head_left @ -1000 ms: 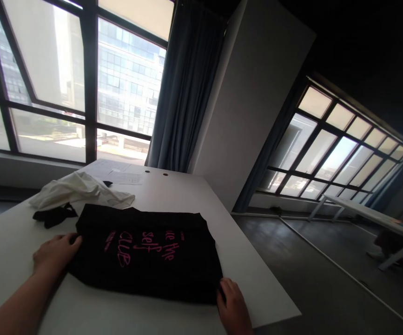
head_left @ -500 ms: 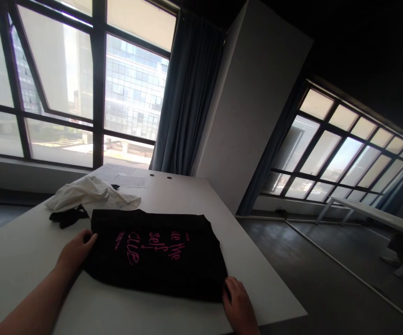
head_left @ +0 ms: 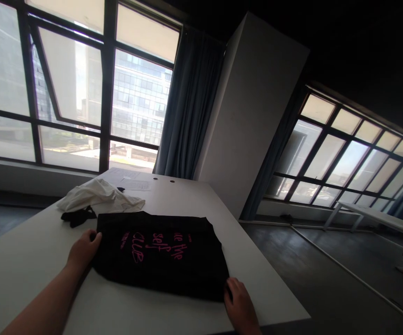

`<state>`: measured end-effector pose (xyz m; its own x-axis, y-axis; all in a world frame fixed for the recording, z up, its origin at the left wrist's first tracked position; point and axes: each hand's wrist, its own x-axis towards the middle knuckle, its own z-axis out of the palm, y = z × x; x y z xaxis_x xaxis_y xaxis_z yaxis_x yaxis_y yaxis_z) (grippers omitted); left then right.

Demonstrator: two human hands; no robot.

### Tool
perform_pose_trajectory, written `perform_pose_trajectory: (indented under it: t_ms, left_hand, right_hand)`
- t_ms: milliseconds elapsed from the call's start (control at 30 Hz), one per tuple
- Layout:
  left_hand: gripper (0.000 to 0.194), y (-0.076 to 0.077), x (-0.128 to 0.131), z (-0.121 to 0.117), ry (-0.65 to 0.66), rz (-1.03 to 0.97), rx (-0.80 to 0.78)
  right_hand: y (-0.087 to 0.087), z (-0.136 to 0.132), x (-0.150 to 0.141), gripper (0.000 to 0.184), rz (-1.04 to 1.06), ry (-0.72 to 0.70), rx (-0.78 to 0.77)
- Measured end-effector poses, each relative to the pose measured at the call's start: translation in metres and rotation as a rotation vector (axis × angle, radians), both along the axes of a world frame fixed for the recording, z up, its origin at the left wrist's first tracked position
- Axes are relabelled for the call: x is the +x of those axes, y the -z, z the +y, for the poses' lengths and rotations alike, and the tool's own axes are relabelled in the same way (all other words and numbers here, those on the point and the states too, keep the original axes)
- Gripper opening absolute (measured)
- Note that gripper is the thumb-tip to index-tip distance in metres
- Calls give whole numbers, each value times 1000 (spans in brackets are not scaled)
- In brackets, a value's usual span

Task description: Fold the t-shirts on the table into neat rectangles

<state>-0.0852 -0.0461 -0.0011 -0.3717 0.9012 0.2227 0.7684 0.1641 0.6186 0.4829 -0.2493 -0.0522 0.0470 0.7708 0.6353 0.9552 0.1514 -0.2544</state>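
Note:
A black T-shirt [head_left: 194, 267], folded into a wide shape with pink lettering on top, lies on the white table [head_left: 145, 314]. My left hand [head_left: 84, 249] is closed on its left edge, thumb and fingers pinching the cloth. At the lower right corner, my right hand [head_left: 240, 301] grips the fabric with curled fingers. Just beyond the shirt is a crumpled white cloth [head_left: 96, 195]. Beside that, a small black cloth item [head_left: 78, 216] lies bunched up; its kind I cannot make out.
Papers [head_left: 131, 182] lie at the table's far end. Behind it stand a blue curtain [head_left: 185, 107] and a pillar [head_left: 246, 111]. The table's right edge drops to grey floor [head_left: 285, 260]. Another white table [head_left: 375, 218] stands at the far right, with part of a person's leg near it.
The view has shifted slightly, so everything sits a little further right and lower. Both hands keep their hold on the T-shirt, which lies nearly the same.

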Motion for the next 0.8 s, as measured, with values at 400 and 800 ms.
perform_pose_trajectory:
  t_ms: [400, 800]
  left_hand:
    - [37, -3, 0, -6, -68, -56, 49]
    - [36, 13, -4, 4, -103, -104, 81]
  right_hand:
    - [7, 2, 4, 25, -6, 8, -12]
    - [-2, 0, 3, 47, -67, 29, -335]
